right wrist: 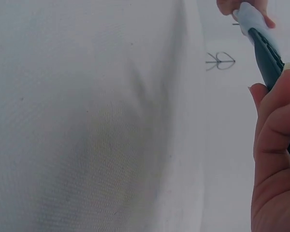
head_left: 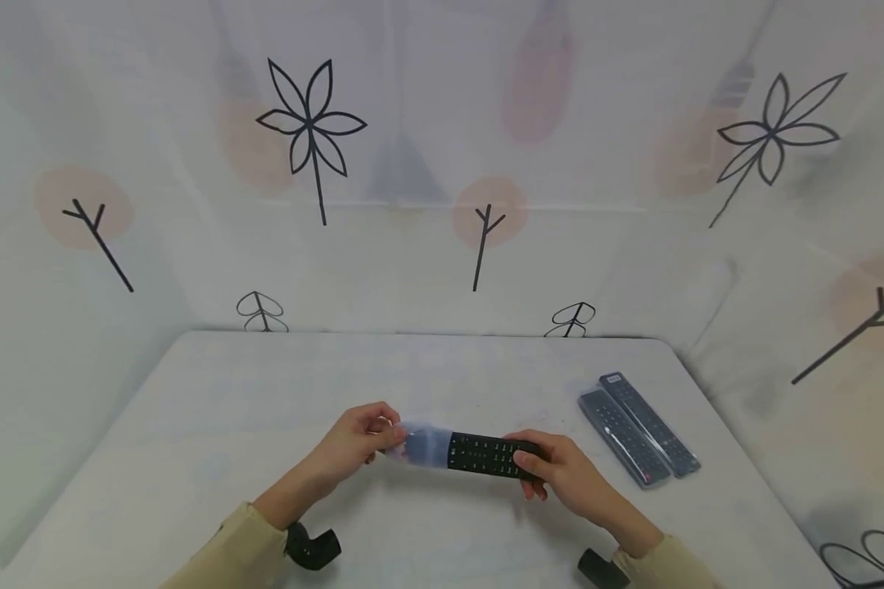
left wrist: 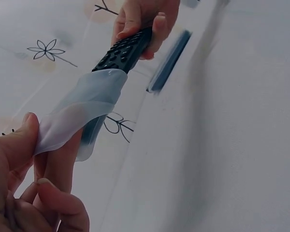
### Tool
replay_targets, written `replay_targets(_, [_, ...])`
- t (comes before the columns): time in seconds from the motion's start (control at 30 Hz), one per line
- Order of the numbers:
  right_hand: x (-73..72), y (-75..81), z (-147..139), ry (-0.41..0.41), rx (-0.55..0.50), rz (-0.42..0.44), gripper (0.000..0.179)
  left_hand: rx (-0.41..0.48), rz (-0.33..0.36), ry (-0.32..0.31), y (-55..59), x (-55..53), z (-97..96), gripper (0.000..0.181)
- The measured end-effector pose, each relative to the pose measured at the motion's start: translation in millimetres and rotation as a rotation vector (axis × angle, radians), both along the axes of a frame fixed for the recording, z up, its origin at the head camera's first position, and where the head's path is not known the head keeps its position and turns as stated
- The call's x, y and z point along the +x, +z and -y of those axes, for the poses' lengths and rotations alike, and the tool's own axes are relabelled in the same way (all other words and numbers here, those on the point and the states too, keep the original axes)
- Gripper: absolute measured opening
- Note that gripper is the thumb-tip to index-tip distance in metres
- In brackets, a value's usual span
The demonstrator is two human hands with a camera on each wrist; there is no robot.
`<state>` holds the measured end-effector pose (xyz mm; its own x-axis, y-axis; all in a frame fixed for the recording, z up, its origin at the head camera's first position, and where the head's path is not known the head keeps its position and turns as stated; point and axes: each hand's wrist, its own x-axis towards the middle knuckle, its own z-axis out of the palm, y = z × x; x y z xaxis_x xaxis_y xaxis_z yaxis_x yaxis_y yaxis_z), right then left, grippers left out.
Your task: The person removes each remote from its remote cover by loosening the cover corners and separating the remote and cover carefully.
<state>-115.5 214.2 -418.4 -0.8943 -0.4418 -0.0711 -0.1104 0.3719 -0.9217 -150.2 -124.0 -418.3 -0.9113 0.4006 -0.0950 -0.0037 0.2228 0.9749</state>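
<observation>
A black remote control [head_left: 482, 454] is held above the table between both hands, its keys facing up. A translucent silicone sleeve [head_left: 429, 446] covers its left part, and the key area to the right is bare. With thumb and fingers my left hand [head_left: 357, 442] pinches the sleeve's far left end; in the left wrist view the sleeve [left wrist: 82, 106] stretches out toward that thumb. My right hand [head_left: 563, 470] grips the bare right end of the remote, thumb on top and fingers beneath. In the right wrist view the remote's dark side [right wrist: 266, 60] shows beyond the curled fingers.
Two more remotes in clear covers lie side by side at the table's right: a wider one [head_left: 624, 438] and a slimmer one [head_left: 650, 424]. The white table [head_left: 302, 376] meets a patterned cloth backdrop [head_left: 412, 270] at its far edge.
</observation>
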Motion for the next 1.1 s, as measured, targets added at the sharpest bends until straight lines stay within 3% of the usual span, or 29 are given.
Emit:
replay_targets(0.23, [-1.8, 1.1, -1.9, 0.004, -0.067, 0.015, 0.035, 0.086, 0.058, -0.058, 0.6, -1.2, 3.7, 0.025])
replay_targets(0.73, [-1.7, 1.9, -5.6, 0.028, -0.046, 0.04, 0.037, 0.175, 0.111, -0.097, 1.8, 5.5, 5.9, 0.019])
replay_targets(1.1, [-2.9, 1.8, -7.1, 0.033, -0.052, 0.026, 0.037, 0.152, 0.088, -0.047, 3.1, 8.1, 10.2, 0.02])
